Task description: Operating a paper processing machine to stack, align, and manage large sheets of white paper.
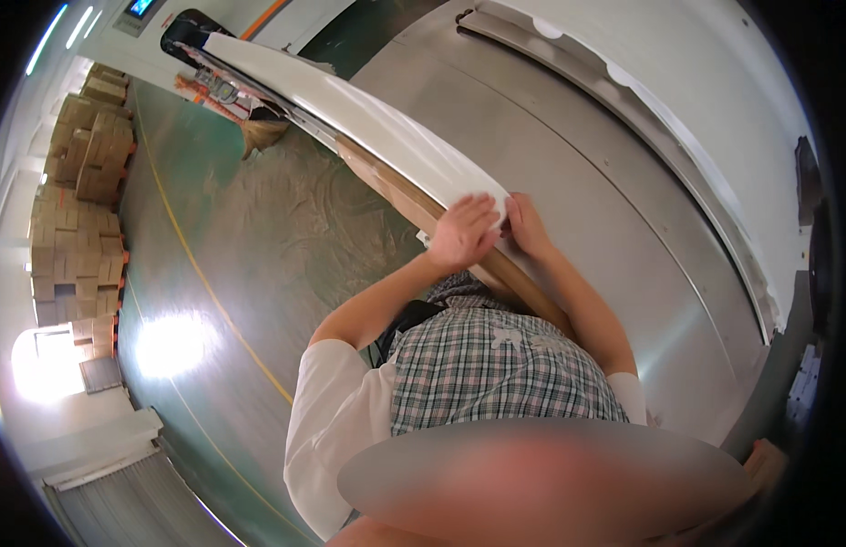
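A long, glossy white sheet or roll (pixel 377 114) runs from the far left toward my body along the front edge of a machine. My left hand (pixel 464 232) lies on its near end, fingers stretched out and palm down. Beside it, my right hand (pixel 528 223) has its fingers curled at the end corner of the white material, the fingertips partly hidden. Below my hands a brown, cardboard-coloured bar (pixel 396 187) follows the machine's edge and passes in front of my checked apron (pixel 505 374).
To the right spreads a wide grey metal bed (pixel 569 137) under a white machine housing (pixel 715 118). Stacked cartons (pixel 77 242) line the left wall. Crumpled clear plastic sheeting (pixel 323 219) and a broom head (pixel 261 135) are on the green floor (pixel 213 237).
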`<action>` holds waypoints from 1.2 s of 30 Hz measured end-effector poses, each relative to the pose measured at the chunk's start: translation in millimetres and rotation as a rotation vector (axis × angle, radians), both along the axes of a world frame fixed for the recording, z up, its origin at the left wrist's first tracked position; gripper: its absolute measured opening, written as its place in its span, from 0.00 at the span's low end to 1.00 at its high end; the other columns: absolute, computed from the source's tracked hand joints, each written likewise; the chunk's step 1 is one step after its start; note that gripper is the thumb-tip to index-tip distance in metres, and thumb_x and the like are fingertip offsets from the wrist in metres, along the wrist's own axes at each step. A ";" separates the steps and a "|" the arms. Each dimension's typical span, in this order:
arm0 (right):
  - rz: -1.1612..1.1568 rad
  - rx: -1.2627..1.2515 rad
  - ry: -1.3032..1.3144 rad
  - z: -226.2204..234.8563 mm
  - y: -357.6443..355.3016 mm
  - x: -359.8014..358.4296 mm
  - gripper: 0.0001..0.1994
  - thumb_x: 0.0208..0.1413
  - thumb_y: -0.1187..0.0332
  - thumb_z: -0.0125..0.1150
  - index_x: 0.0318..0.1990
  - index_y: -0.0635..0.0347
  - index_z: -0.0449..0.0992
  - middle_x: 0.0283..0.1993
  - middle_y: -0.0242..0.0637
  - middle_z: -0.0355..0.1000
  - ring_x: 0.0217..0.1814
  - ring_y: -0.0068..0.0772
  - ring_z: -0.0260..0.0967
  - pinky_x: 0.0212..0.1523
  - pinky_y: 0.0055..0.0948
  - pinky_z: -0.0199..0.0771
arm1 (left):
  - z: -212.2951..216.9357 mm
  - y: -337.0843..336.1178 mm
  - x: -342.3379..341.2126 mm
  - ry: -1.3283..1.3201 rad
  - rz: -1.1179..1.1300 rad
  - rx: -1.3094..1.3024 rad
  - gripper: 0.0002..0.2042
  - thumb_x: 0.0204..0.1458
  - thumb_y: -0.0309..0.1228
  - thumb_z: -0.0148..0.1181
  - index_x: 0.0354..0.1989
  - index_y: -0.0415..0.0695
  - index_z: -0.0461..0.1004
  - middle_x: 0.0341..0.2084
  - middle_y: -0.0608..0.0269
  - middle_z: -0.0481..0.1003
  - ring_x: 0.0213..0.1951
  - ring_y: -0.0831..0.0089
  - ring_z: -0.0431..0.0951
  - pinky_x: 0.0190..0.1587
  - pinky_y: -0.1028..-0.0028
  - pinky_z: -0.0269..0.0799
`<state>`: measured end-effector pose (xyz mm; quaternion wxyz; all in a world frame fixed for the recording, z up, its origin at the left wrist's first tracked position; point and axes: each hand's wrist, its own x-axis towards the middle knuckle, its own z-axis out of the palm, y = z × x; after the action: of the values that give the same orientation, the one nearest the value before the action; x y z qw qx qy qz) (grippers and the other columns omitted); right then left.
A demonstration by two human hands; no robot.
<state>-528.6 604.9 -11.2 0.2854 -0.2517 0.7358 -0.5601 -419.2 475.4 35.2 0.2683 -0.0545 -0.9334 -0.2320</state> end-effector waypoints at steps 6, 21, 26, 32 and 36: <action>-0.166 0.141 0.189 -34.1 5.5 -28.9 0.10 0.54 0.67 0.47 0.40 0.62 0.68 0.37 0.41 0.66 0.39 0.33 0.64 0.41 0.29 0.65 | -13.3 -54.9 1.4 -0.133 -0.269 0.157 0.09 0.41 0.28 0.57 0.32 0.41 0.71 0.32 0.58 0.73 0.38 0.61 0.73 0.45 0.64 0.67; -1.291 1.343 0.651 -75.8 206.4 -72.8 0.14 0.52 0.63 0.45 0.48 0.46 0.66 0.52 0.36 0.62 0.54 0.43 0.58 0.48 0.44 0.63 | 246.0 -257.5 -288.2 0.697 -0.195 -0.080 0.11 0.39 0.29 0.58 0.34 0.43 0.71 0.31 0.54 0.72 0.38 0.54 0.69 0.40 0.64 0.67; -1.242 1.356 0.578 -70.2 194.4 -67.2 0.15 0.52 0.65 0.44 0.48 0.49 0.65 0.54 0.36 0.60 0.55 0.42 0.57 0.49 0.43 0.62 | 347.2 -265.2 -330.1 0.825 -0.009 -0.057 0.22 0.40 0.39 0.60 0.42 0.38 0.68 0.35 0.45 0.68 0.40 0.47 0.66 0.43 0.59 0.63; -1.264 1.376 0.532 -61.4 190.7 -66.5 0.15 0.52 0.67 0.45 0.49 0.51 0.65 0.55 0.37 0.60 0.56 0.41 0.56 0.51 0.40 0.59 | 355.2 -256.8 -361.7 0.909 0.126 -0.074 0.22 0.35 0.29 0.63 0.42 0.39 0.65 0.34 0.45 0.65 0.39 0.48 0.65 0.40 0.60 0.63; -1.252 1.390 0.515 -54.5 186.8 -69.4 0.15 0.52 0.67 0.46 0.49 0.53 0.64 0.54 0.38 0.60 0.56 0.41 0.56 0.51 0.40 0.59 | 352.1 -255.6 -368.2 0.991 0.164 -0.132 0.21 0.37 0.27 0.61 0.41 0.38 0.65 0.35 0.46 0.65 0.38 0.52 0.66 0.38 0.62 0.65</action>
<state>-597.9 791.6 -65.7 -0.1491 0.2954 0.9434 0.0215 -787.4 219.7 387.3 0.6922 -0.1014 -0.7079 -0.0972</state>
